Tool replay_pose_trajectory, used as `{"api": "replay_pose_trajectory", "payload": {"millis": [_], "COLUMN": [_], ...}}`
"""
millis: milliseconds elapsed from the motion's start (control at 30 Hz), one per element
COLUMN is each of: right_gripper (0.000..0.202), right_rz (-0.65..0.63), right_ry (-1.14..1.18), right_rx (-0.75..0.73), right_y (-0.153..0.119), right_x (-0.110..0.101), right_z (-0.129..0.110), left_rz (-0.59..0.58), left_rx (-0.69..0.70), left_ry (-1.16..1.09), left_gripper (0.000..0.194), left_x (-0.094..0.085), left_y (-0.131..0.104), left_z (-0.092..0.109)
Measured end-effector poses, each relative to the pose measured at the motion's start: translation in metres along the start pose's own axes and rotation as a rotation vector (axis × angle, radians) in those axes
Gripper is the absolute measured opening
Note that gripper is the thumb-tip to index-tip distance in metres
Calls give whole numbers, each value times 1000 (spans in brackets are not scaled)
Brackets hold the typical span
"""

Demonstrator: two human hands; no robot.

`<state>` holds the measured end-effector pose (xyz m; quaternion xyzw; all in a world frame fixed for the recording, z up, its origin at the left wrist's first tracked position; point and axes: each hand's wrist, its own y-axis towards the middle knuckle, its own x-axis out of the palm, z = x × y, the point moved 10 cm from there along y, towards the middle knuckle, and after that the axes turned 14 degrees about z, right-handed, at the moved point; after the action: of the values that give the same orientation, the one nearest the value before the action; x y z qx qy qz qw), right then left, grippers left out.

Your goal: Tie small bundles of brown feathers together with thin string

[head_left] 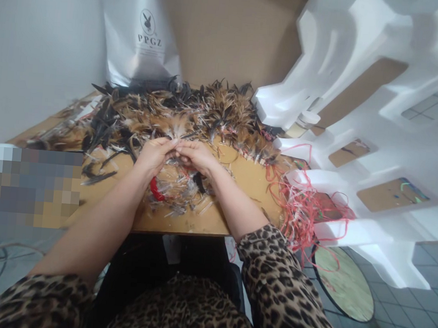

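Over the middle of the table, my left hand (155, 155) and my right hand (196, 155) meet at the fingertips, both pinched closed. A small tuft of brown feathers (176, 126) rises just beyond the fingertips and appears held between them; the exact grip is blurred. Behind the hands lies a wide heap of brown and black feathers (223, 103). Below them on the table are a red curved piece (157, 189) and a scatter of pale feather bits and quills (178, 193).
The wooden table (255, 182) has a tangle of red and white strings (306, 206) at its right edge. White foam pieces (335, 180) stand at the right, near a small white-lidded jar (308, 118). A silver bag (137, 41) stands behind. A round green-topped object (344, 282) is low right.
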<state>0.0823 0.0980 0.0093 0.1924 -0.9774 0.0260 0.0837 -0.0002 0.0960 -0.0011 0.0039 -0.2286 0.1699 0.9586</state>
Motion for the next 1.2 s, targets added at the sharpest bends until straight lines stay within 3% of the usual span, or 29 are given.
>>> {"api": "replay_pose_trajectory", "payload": {"millis": [100, 167, 367, 500, 600, 800, 933, 1067, 1200], "right_gripper": [15, 19, 19, 20, 19, 20, 19, 15, 13], "right_rz": [-38, 1, 450, 537, 519, 465, 478, 499, 511], "right_ry": [-50, -130, -468, -697, -838, -1028, -1066, -1017, -779], "right_rx": [-28, -72, -255, -306, -361, -488, -486, -491, -561], "right_y": [1, 4, 17, 24, 24, 15, 17, 19, 14], "right_x": [0, -9, -79, -100, -94, -55, -43, -44, -54], "right_z": [0, -4, -22, -18, -17, -25, -22, -24, -39], "left_rz": [11, 21, 99, 115, 139, 181, 179, 159, 147], "left_rx": [4, 11, -21, -56, -54, -33, -30, -36, -23], "left_ry": [8, 1, -61, -79, -88, -126, -115, -122, -138], "left_gripper": [22, 20, 14, 12, 11, 7, 10, 12, 10], "left_x": [-2, -4, -17, -18, -20, -24, -24, -23, -23], "left_y": [1, 2, 8, 9, 9, 8, 10, 11, 11], "left_z": [0, 2, 6, 4, 6, 12, 11, 10, 11]}}
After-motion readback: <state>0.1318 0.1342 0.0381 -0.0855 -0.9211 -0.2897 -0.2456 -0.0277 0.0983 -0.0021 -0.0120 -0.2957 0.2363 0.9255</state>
